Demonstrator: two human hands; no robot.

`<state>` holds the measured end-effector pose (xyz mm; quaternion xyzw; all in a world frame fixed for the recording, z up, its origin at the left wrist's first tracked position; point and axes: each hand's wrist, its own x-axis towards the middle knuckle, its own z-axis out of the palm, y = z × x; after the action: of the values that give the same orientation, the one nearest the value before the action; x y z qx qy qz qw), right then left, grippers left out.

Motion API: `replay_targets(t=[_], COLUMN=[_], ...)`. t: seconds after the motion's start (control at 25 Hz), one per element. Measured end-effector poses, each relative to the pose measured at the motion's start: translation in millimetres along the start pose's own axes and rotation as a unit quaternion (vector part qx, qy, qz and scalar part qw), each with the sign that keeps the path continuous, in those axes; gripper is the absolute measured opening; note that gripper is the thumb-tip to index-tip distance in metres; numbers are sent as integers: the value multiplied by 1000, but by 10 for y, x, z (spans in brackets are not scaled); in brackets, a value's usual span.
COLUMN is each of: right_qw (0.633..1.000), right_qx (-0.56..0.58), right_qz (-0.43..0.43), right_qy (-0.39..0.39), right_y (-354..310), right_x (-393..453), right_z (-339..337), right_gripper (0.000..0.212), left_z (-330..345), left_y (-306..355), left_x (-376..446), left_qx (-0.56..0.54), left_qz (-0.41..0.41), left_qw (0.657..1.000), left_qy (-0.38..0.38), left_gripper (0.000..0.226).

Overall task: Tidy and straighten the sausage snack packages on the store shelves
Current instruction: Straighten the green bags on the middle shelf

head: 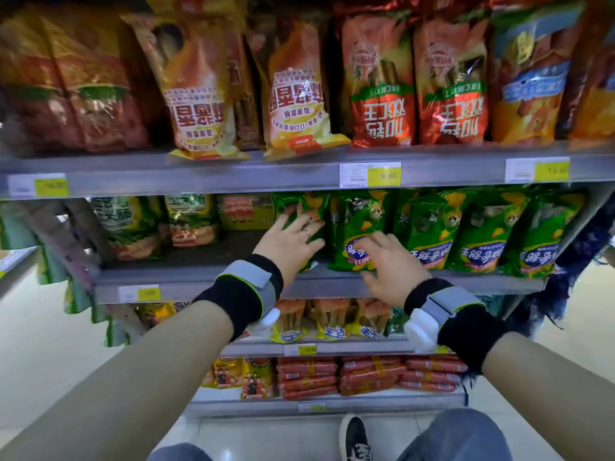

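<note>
Nearest me, both of my hands reach toward the middle shelf (199, 277), a band around each wrist. My left hand (289, 241) is spread flat, fingers released, pressing the leftmost green sausage package (299, 207) at the end of the row, right where the open gap in the shelf begins. My right hand (387, 261) sits just right of it, fingers splayed over the front of the next green package (357, 227), touching but not clenched around it. The remaining green packages (482, 231) stand in a leaning row further right of my hands, bottoms at the shelf lip. I judge the risk to be the end package: with nothing beside it on the gap side, a push from my left hand could tip it flat or slide it off the lip. Beyond, above that shelf, the orange and red packages (382, 78) lean unevenly, and two yellow packages (199, 94) overhang their edge.
</note>
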<state>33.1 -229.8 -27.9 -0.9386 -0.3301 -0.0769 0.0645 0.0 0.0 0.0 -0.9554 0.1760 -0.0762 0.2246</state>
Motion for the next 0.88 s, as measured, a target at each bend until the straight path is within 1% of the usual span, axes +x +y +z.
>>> replay_targets(t=[0.12, 0.16, 0.2, 0.28, 0.32, 0.4, 0.44, 0.52, 0.56, 0.6, 0.64, 0.72, 0.76, 0.8, 0.88], right_qw=[986, 973, 967, 944, 936, 918, 912, 911, 907, 909, 917, 923, 926, 931, 947], right_qx=[-141, -195, -218, -281, -298, -349, -362, -364, -371, -366, -344, -333, -330, -320, -288], right_qz=[-84, -121, -134, -166, -185, -185, -189, -192, -199, -198, -194, -187, -179, -165, -125], right_qy=[33, 31, 15, 45, 46, -32, -44, -34, -4, 26, 48, 51, 47, 52, 69], right_y=[62, 118, 135, 197, 207, 222, 235, 213, 201, 191, 185, 104, 71, 48, 33], right_x=[308, 399, 464, 556, 585, 695, 748, 848, 900, 921, 937, 929, 892, 851, 804], right_z=[102, 123, 105, 144, 147, 197, 207, 210, 244, 268, 266, 216, 196, 180, 156], right_gripper=[58, 60, 61, 61, 61, 61, 61, 59, 52, 42, 36, 34, 30, 30, 40], left_z=[170, 213, 297, 431, 488, 579, 591, 542, 510, 492, 477, 486, 488, 483, 449], left_y=[-14, -18, -42, -121, -155, -195, -209, -216, -226, -224, -201, -169, -153, -144, -131], left_x=[313, 378, 446, 511, 513, 474, 428, 329, 269, 222, 186, 140, 127, 107, 65], left_qx=[137, 163, 169, 132, 119, 99, 89, 74, 63, 45, 27, -1, -25, -61, -152], left_qz=[80, 83, 80, 81, 70, 78, 66, 27, 1, -32, -67, -125, -160, -198, -269], left_qw=[985, 979, 978, 987, 990, 991, 991, 993, 995, 996, 995, 990, 985, 976, 950], left_qy=[-62, -87, -95, -42, -5, 49, 74, 84, 73, 64, 62, 64, 58, 61, 53], left_gripper=[48, 47, 45, 39, 36, 31, 30, 34, 41, 46, 50, 58, 62, 64, 72])
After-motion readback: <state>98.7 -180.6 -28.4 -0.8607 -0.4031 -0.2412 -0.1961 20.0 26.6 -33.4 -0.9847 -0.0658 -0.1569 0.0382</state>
